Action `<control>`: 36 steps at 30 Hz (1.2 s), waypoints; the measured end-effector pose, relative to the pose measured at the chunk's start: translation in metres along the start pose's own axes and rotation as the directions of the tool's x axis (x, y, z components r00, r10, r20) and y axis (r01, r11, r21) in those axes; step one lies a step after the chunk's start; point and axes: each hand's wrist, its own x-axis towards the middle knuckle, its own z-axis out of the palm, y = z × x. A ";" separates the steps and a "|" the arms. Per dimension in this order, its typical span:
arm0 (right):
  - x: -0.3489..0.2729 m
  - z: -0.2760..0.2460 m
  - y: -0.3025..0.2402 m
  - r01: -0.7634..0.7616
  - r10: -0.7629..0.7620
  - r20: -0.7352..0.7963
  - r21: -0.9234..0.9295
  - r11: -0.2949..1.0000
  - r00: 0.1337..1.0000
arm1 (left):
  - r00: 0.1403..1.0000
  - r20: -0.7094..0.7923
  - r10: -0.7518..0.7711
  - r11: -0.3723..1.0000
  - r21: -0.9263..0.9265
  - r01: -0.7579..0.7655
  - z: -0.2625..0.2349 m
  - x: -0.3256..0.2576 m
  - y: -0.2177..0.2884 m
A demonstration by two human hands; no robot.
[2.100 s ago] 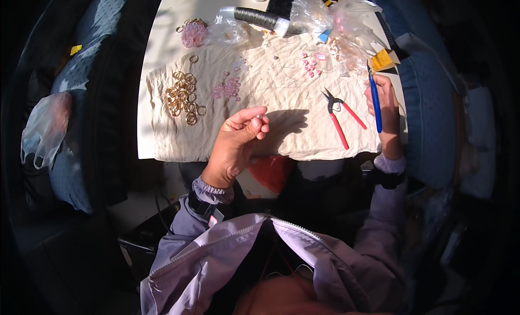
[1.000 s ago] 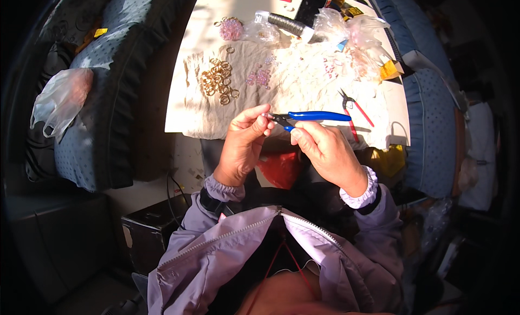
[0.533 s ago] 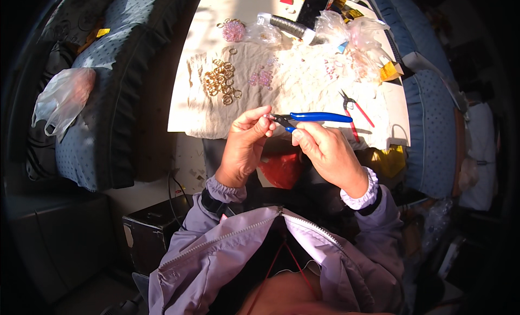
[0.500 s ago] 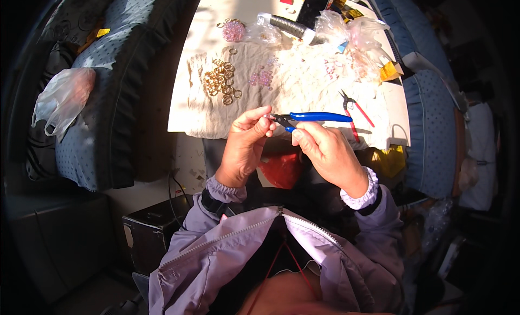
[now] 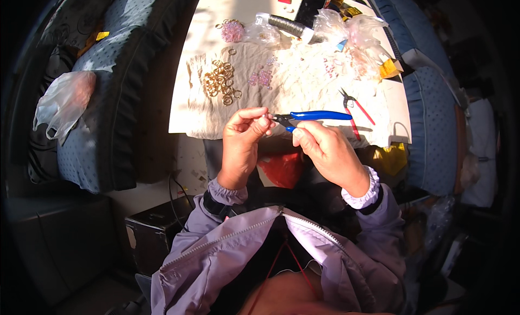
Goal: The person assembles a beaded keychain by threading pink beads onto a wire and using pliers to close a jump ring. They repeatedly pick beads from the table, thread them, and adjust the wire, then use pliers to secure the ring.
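My right hand (image 5: 333,155) grips a pair of blue-handled wire cutters (image 5: 322,115), one handle lying over the fingers. Their dark jaws reach left to the fingertips of my left hand (image 5: 245,144). Thumb and index finger of that hand are pinched on something tiny and pale right at the jaws, too small to make out. Beyond the hands, on a cream cloth (image 5: 303,95), lie a heap of gold rings (image 5: 219,81) and a small scatter of pink beads (image 5: 261,78). Red-handled pliers (image 5: 355,111) rest on the cloth to the right.
Farther back on the white table (image 5: 211,17) are a pile of pink beads (image 5: 233,31), a wire spool (image 5: 287,25), a black phone (image 5: 312,7) and clear plastic bags (image 5: 363,41). Patterned blue seats flank the table; a white plastic bag (image 5: 65,101) sits on the left one.
Both hands and the cutters stay almost in place. My left hand has shifted very slightly, with its fingers still pinched at the jaws.
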 end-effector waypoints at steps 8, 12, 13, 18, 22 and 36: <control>-0.001 0.002 -0.002 -0.023 0.024 -0.020 0.044 0.999 1.000 | 1.000 0.017 0.003 1.000 -0.014 -0.002 0.000 -0.001 -0.003; -0.001 0.004 0.001 0.005 -0.004 -0.027 0.013 1.000 1.000 | 1.000 0.013 -0.005 1.000 -0.023 0.005 -0.001 -0.001 -0.006; 0.000 0.002 0.001 0.008 -0.008 -0.019 0.005 1.000 1.000 | 1.000 0.012 -0.006 1.000 -0.027 0.006 0.000 -0.001 -0.005; -0.001 0.001 0.003 0.007 -0.007 -0.003 -0.017 1.000 1.000 | 1.000 0.007 -0.004 1.000 -0.028 0.004 -0.001 -0.002 -0.007; -0.003 0.004 0.006 -0.002 0.002 -0.016 -0.009 1.000 1.000 | 0.999 0.007 0.040 0.999 0.015 -0.040 -0.001 -0.002 -0.010; -0.003 0.006 0.011 -0.012 0.013 -0.015 0.067 0.998 1.000 | 0.968 0.011 0.249 0.949 0.199 -0.246 0.001 -0.009 -0.012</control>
